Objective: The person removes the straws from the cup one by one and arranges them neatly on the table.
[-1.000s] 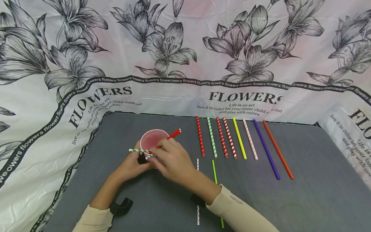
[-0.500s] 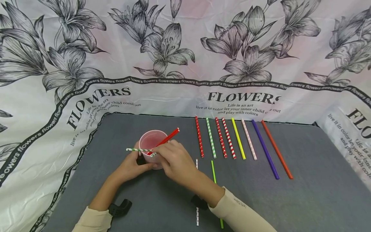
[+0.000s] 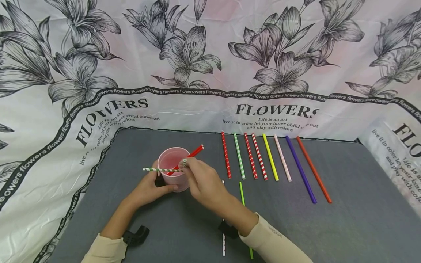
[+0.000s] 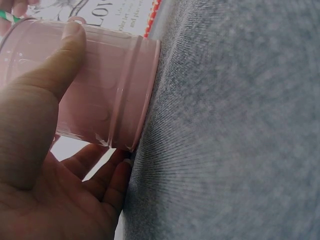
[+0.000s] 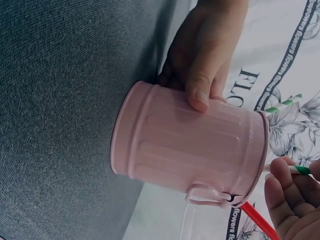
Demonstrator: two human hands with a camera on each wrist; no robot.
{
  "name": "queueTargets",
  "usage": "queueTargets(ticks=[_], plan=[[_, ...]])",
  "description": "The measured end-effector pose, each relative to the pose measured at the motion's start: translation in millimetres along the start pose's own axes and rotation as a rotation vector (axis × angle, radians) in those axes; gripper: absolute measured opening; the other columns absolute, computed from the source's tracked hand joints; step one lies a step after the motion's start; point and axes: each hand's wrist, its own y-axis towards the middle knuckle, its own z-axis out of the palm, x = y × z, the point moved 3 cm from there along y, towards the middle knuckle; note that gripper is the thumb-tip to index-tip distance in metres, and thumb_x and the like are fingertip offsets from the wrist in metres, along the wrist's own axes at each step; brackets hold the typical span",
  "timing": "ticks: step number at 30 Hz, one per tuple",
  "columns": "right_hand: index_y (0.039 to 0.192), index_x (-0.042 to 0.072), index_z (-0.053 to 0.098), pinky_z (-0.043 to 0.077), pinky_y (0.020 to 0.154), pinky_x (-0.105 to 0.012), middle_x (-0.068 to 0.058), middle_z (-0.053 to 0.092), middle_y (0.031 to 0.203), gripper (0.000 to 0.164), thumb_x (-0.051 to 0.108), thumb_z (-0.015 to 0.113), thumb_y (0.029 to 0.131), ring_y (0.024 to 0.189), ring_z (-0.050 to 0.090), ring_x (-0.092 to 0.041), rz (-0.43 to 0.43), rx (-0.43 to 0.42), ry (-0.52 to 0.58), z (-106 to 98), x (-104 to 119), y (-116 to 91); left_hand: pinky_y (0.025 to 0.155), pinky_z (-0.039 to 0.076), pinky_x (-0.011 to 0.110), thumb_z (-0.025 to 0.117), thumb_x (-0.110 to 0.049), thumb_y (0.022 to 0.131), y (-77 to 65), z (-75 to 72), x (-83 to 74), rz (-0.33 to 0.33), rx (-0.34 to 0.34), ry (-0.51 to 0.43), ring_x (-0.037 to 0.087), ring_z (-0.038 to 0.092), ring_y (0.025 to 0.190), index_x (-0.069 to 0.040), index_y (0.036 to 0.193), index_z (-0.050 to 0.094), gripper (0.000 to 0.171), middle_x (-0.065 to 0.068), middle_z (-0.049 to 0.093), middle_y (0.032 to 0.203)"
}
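A pink metal bucket (image 3: 175, 179) stands on the grey table at left of centre. My left hand (image 3: 152, 191) grips its side, with the thumb along the near wall, as the left wrist view shows. At the rim, my right hand (image 3: 204, 182) pinches a green-and-white striped straw (image 5: 301, 170), whose end (image 3: 185, 160) pokes up above the fingers. Another green-striped straw (image 3: 154, 169) leans out over the rim to the left. Red straws (image 3: 196, 150) lean out to the right, partly behind the right hand. The straws' lower ends are mostly hidden inside the bucket.
A row of several straws lies at the back right, among them a yellow straw (image 3: 271, 157), a purple straw (image 3: 300, 169) and an orange straw (image 3: 314, 169). A white dotted straw (image 3: 224, 244) and a lime green straw (image 3: 242, 195) lie partly under the right forearm.
The striped straw in my right hand has swung from lying low across the near rim to pointing upward. That hand has shifted slightly right; the left hand keeps its grip on the bucket.
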Motion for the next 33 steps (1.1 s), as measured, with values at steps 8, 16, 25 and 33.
queueTargets(ticks=[8, 16, 25, 33], plan=[[0.115, 0.001, 0.061, 0.052, 0.084, -0.021, -0.008, 0.068, 0.104, 0.030, -0.009, 0.069, 0.088, 0.092, 0.062, -0.016, -0.077, -0.044, 0.048, -9.1, 7.9, 0.7, 0.097, 0.043, 0.025, 0.088, -0.018, 0.078, 0.7, 0.9, 2.1, 0.033, -0.011, 0.022, 0.023, 0.055, 0.117, -0.004, 0.146, 0.038, 0.086, 0.010, 0.053, 0.137], [0.114, 0.001, 0.065, 0.052, 0.079, -0.022, -0.006, 0.069, 0.103, 0.030, -0.010, 0.070, 0.086, 0.089, 0.062, -0.015, -0.135, -0.125, 0.087, -25.4, 21.9, 5.5, 0.096, 0.045, 0.026, 0.089, -0.015, 0.077, 1.2, 0.8, 1.2, 0.036, 0.002, 0.007, 0.021, 0.056, 0.116, -0.005, 0.147, 0.036, 0.088, 0.008, 0.054, 0.136], [0.112, 0.000, 0.067, 0.052, 0.083, -0.027, -0.007, 0.069, 0.105, 0.021, -0.005, 0.066, 0.092, 0.096, 0.063, -0.018, -0.192, -0.181, 0.121, -37.5, 30.6, 2.8, 0.097, 0.045, 0.029, 0.088, -0.017, 0.079, 0.7, 0.5, 2.5, 0.042, 0.006, 0.017, 0.022, 0.056, 0.117, -0.005, 0.147, 0.036, 0.086, 0.009, 0.052, 0.137], [0.111, -0.003, 0.060, 0.053, 0.073, -0.026, -0.011, 0.066, 0.100, 0.017, 0.012, 0.060, 0.101, 0.083, 0.061, -0.018, -0.181, -0.207, 0.121, -42.9, 24.4, -7.0, 0.095, 0.047, 0.031, 0.088, -0.018, 0.078, 0.2, 0.6, 1.5, 0.016, -0.007, 0.011, 0.023, 0.057, 0.114, -0.005, 0.144, 0.041, 0.082, 0.009, 0.054, 0.134]])
